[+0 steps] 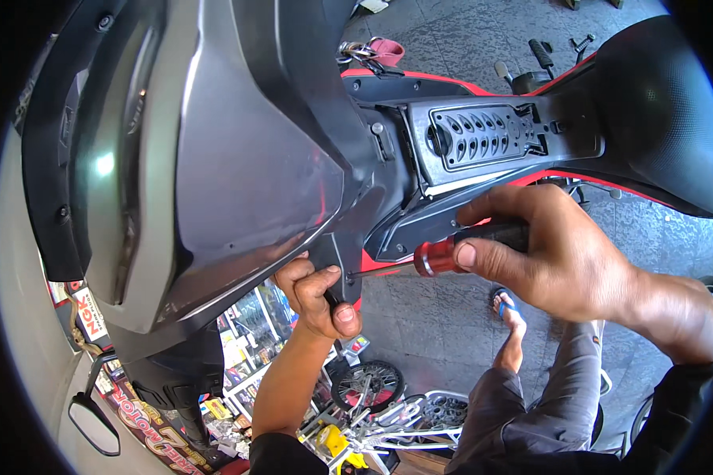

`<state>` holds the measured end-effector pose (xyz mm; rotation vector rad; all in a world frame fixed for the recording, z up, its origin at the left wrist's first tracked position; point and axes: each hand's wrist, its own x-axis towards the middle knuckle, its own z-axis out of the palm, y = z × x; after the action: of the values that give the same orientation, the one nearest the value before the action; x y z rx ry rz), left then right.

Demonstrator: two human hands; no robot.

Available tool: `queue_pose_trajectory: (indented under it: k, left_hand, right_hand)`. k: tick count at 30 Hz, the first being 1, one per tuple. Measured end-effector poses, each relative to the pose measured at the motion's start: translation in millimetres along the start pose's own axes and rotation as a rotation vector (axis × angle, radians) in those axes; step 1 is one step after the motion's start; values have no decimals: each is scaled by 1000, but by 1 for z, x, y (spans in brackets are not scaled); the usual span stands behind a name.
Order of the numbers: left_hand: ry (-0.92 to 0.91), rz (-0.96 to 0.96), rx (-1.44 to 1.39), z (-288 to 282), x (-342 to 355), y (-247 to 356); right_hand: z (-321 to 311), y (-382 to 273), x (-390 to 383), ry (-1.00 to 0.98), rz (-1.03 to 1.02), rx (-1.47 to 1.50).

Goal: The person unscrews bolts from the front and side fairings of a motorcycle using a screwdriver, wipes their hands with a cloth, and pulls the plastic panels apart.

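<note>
Bright daylight fills the scene, strongest on the far paved floor (451, 39), which looks pale and washed. The grey scooter panel (238, 158) at left carries a soft sheen and a small bright glare spot near its left edge. The black seat (657, 111) at right stays dark, its texture still readable. The right hand (546, 253) is evenly lit and sharp, casting little shadow. Fisheye bending curves every edge, and a black vignette closes the corners. The near clutter at the bottom is slightly soft.
</note>
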<state>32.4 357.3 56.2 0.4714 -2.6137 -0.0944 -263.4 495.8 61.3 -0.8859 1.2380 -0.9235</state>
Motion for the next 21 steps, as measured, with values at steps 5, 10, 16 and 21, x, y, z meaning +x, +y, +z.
queue_pose_trajectory:
  k: [5,10,16,21]
  left_hand:
    - [26,17,-26,0,3,1]
    - [30,30,-45,1,4,-2]
    - [31,12,-51,3,5,3]
    - [31,7,-67,1,2,3]
  right_hand:
    - [-9,-5,-3,-38,-314,-528]
    - [-4,-1,8,30,-625,-920]
    - [4,16,25,221,-962,-864]
    - [6,15,24,268,-998,-876]
